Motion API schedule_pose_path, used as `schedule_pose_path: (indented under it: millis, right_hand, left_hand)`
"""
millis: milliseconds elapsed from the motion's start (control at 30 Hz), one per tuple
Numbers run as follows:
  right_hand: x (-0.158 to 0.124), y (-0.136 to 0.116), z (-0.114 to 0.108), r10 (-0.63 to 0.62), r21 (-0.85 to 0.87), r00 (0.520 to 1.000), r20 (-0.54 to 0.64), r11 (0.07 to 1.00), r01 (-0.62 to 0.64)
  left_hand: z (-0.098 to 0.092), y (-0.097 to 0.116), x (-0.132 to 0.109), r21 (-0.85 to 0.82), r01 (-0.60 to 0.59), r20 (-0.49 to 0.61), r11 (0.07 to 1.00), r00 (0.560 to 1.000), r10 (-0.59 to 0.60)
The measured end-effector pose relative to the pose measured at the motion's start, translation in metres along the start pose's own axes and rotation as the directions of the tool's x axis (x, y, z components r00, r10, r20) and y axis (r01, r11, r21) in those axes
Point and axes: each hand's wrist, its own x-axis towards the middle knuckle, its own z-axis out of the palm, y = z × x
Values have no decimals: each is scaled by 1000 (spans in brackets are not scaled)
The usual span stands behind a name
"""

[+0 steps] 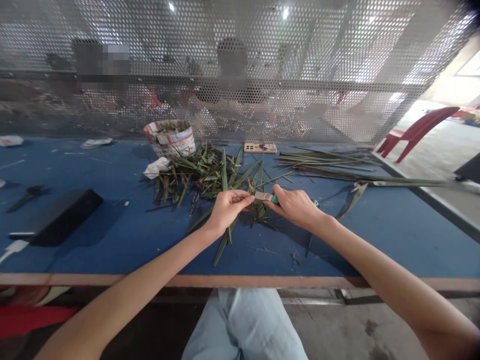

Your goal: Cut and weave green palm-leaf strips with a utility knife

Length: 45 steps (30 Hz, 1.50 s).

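The left hand (228,210) and right hand (294,206) were held together over the blue tabletop (393,235), just right of the frame's center. The right hand's fingers (288,200) were curled and pressed together around a small utility knife (267,197) with a teal handle and bare metal blade, its tip pointing left toward the left hand. The left hand's fingers (240,200) were curled and closed, pinching a green palm leaf strip (224,245), which ran down toward the lower center; the exact finger grip was partly hidden. A pile of cut palm leaves (202,175) lay just behind and left of the hands. Long leaf strips (326,162) lay at right. A paper-covered bucket (170,137) stood at the pile's upper left, with crumpled white paper (156,167) beside the pile. A black box (56,217) sat at far left. Two blurred people (232,65) sat behind a perforated metal screen (300,60) at the top of the frame.
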Motion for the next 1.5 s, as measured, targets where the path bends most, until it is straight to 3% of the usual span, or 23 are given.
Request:
schedule_pose_path:
  millis: [400, 800, 1167, 1500]
  right_hand:
    - [1, 7, 7, -33, -53, 997, -77, 998, 29]
    - [0, 12, 5, -81, -135, 993, -82, 988, 69]
    - [1, 15, 3, -117, -140, 991, -64, 984, 107]
    - [0, 6, 6, -31, -110, 999, 21, 993, 33]
  left_hand:
    - [-2, 9, 1, 88, -56, 54, 995, 997, 51]
    - [-8, 2, 7, 175, -93, 98, 980, 992, 77]
    - [-12, -2, 12, 170, -56, 170, 984, 985, 27]
    - [-10, 2, 10, 175, -29, 142, 984, 990, 4]
